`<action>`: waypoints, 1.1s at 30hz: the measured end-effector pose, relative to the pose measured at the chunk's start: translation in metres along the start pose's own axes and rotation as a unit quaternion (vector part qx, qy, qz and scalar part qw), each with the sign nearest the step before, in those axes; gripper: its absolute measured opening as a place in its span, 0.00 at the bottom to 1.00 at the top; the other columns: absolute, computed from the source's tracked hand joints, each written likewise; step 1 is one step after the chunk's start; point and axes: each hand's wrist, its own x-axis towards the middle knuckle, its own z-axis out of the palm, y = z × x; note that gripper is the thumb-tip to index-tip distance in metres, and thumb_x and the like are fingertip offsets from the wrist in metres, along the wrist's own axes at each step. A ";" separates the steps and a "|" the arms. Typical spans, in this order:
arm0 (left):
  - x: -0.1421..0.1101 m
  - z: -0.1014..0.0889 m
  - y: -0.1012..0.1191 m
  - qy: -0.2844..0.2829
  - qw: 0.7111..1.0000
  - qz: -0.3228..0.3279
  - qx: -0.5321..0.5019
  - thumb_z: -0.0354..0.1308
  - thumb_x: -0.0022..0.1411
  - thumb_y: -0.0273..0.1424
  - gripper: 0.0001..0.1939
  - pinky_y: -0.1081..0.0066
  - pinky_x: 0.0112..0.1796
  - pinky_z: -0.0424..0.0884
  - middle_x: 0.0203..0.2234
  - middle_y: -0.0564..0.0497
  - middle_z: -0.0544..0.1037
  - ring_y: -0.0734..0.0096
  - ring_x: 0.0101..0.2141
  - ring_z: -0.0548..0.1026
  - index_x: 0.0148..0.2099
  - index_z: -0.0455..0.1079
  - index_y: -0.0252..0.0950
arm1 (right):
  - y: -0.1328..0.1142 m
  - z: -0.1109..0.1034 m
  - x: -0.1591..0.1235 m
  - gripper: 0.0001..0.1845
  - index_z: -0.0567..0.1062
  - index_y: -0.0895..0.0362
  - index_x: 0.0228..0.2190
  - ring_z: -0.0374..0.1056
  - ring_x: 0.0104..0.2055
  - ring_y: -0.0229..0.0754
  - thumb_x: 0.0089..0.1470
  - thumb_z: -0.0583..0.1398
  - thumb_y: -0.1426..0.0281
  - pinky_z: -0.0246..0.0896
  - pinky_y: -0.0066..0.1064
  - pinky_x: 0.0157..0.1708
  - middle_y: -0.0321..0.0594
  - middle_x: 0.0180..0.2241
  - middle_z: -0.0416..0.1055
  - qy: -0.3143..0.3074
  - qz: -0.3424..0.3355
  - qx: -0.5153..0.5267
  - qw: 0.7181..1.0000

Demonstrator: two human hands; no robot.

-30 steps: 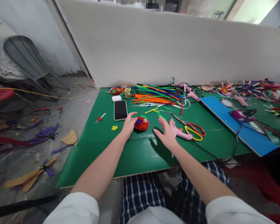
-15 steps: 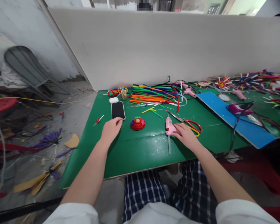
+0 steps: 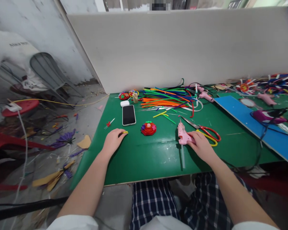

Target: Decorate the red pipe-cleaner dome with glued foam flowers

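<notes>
Between the thumb and fingers of my left hand is a small yellow piece, too small to name further. My right hand is closed round the handle of a pink glue gun, its nozzle pointing away from me and a clear glue stick poking out of its back. Midway between my hands sits a red, layered round ornament with green, purple and orange flowers. Beyond my left hand lies a phone. Scissors with red and yellow handles rest partly behind my right hand.
Coloured strips lie heaped at the back of the green table, before a white partition. A red flower piece lies at left. A blue board with a purple device and cables is at right.
My left hand has drawn back from the phone's near edge, and a yellow piece now shows in its fingertips. The glue gun has been tilted slightly in my right hand. The view has shifted left.
</notes>
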 end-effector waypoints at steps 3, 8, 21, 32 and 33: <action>-0.002 0.002 0.008 0.018 0.999 0.004 -0.043 0.49 0.59 0.38 0.13 0.67 0.40 0.67 0.34 0.50 0.77 0.65 0.36 0.73 0.36 0.72 0.40 | -0.014 -0.002 -0.004 0.18 0.65 0.54 0.46 0.61 0.47 0.49 0.52 0.54 0.64 0.58 0.44 0.46 0.46 0.44 0.65 0.025 0.023 0.067 0.997; -0.003 0.003 0.018 0.042 0.997 -0.020 -0.069 0.51 0.58 0.37 0.11 0.69 0.38 0.69 0.33 0.52 0.78 0.67 0.33 0.74 0.35 0.73 0.41 | -0.030 0.016 -0.006 0.19 0.66 0.53 0.45 0.61 0.48 0.49 0.50 0.55 0.65 0.57 0.46 0.48 0.45 0.44 0.65 0.068 0.043 0.095 0.992; -0.005 0.025 0.063 0.097 0.971 0.213 -0.058 0.50 0.60 0.31 0.10 0.69 0.41 0.70 0.36 0.47 0.78 0.69 0.37 0.75 0.40 0.71 0.37 | -0.052 0.024 -0.012 0.18 0.68 0.53 0.39 0.64 0.38 0.46 0.42 0.61 0.67 0.63 0.38 0.36 0.44 0.38 0.64 0.074 0.057 0.213 0.973; 0.002 0.042 0.091 0.207 0.898 0.377 -0.090 0.54 0.56 0.22 0.09 0.71 0.39 0.73 0.33 0.47 0.79 0.71 0.36 0.76 0.39 0.70 0.36 | -0.083 0.026 -0.028 0.16 0.72 0.55 0.35 0.63 0.21 0.39 0.48 0.57 0.57 0.62 0.35 0.22 0.40 0.27 0.71 -0.011 0.197 0.533 0.823; 0.002 0.041 0.090 0.217 0.893 0.385 -0.087 0.55 0.55 0.22 0.09 0.71 0.38 0.74 0.33 0.47 0.79 0.71 0.35 0.76 0.39 0.70 0.35 | -0.083 0.026 -0.028 0.16 0.72 0.56 0.34 0.63 0.20 0.38 0.48 0.57 0.57 0.62 0.34 0.21 0.39 0.26 0.70 -0.010 0.202 0.545 0.814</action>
